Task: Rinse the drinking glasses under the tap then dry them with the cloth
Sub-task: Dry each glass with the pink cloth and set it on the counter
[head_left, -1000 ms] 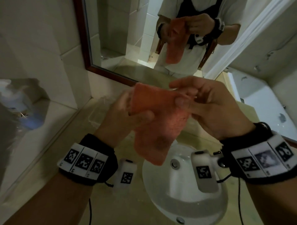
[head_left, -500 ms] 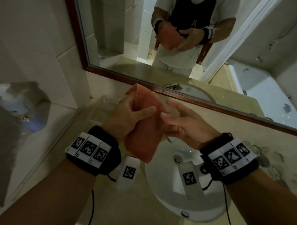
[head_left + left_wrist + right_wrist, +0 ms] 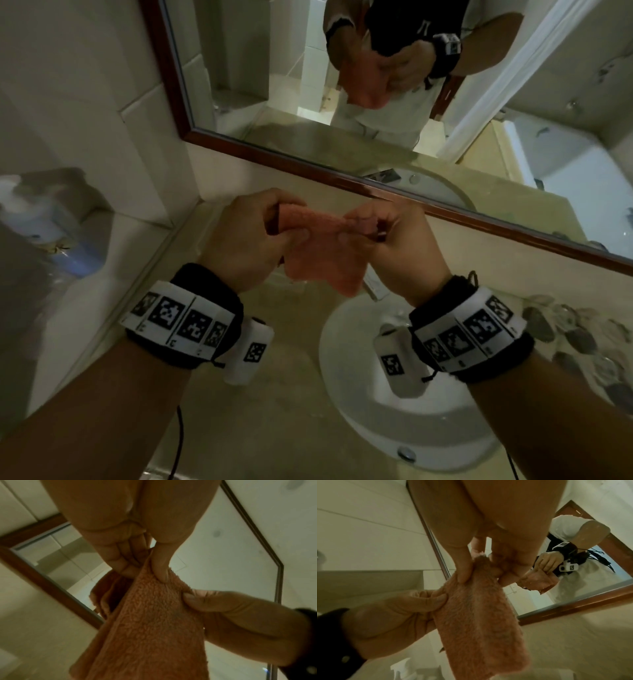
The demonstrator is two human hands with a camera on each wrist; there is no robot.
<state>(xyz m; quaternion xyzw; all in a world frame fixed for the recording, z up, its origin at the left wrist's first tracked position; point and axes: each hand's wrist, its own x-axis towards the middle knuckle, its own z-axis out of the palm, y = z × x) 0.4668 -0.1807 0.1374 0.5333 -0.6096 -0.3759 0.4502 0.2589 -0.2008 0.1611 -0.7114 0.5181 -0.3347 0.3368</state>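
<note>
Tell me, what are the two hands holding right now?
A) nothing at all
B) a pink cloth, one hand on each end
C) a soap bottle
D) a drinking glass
B: the left hand and the right hand each pinch the top edge of the pink cloth, which hangs between them above the sink; no glass is in either hand.
</note>
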